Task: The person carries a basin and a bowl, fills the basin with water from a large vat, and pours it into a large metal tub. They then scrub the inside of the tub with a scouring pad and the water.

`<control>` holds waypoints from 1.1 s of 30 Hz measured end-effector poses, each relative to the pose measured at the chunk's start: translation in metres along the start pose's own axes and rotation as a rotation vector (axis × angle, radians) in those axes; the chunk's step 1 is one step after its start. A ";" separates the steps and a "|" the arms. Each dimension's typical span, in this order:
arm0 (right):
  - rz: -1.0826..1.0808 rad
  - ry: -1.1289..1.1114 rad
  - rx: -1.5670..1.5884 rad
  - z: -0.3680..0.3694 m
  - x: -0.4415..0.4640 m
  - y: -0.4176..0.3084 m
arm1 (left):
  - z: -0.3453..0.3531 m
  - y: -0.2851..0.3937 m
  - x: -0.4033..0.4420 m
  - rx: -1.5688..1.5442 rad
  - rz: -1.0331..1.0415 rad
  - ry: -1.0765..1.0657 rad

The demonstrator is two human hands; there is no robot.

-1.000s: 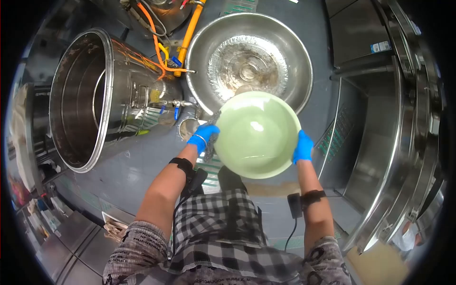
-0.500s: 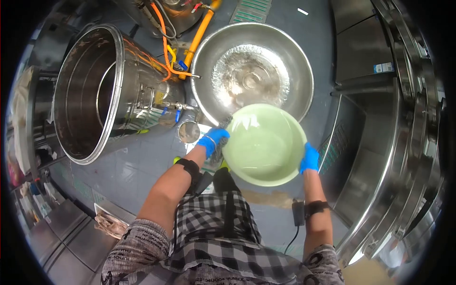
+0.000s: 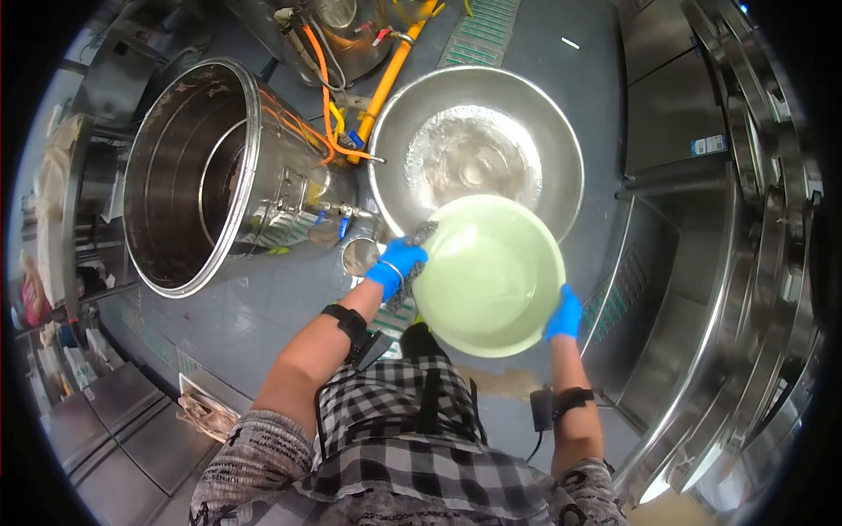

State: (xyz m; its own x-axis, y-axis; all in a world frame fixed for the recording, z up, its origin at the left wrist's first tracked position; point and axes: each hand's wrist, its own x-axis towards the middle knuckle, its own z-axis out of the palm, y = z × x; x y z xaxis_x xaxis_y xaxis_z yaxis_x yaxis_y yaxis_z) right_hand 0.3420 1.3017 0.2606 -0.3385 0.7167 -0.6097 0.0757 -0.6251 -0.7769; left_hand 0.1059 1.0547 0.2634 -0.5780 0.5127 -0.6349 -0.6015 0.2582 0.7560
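Observation:
Between my hands is a light green plastic basin (image 3: 491, 280), its open top facing me, with shiny reflections inside. My left hand (image 3: 400, 265), in a blue glove, is closed at the basin's left rim and presses a grey steel-wool scrubber (image 3: 423, 233) against it. My right hand (image 3: 564, 316), also blue-gloved, grips the right rim, its fingers partly hidden behind the basin. Just beyond, the basin overlaps the near edge of a large round steel bowl (image 3: 474, 162) on the floor. Whether the two touch I cannot tell.
On the left a big steel barrel (image 3: 250, 188) lies tipped with its mouth toward me. Orange hoses (image 3: 323, 66) and a yellow pipe (image 3: 388, 83) run behind it. A small metal pot (image 3: 360, 256) sits by my left hand. Steel counters (image 3: 671, 298) line the right.
The basin has turned slightly in my hands and sits a little lower in view. The surroundings have shifted down and partly rightward as my head moved. Both hands keep their hold.

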 end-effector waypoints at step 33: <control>-0.035 -0.114 0.024 0.040 -0.053 -0.060 | -0.021 0.040 -0.067 -0.075 0.184 -0.022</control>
State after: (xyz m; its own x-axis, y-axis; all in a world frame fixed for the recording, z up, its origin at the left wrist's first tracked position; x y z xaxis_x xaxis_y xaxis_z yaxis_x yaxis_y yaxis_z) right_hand 0.3178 1.2891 0.3458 -0.4453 0.6994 -0.5590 0.0395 -0.6084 -0.7927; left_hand 0.1087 1.0141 0.3329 -0.6702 0.5633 -0.4832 -0.5267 0.0977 0.8444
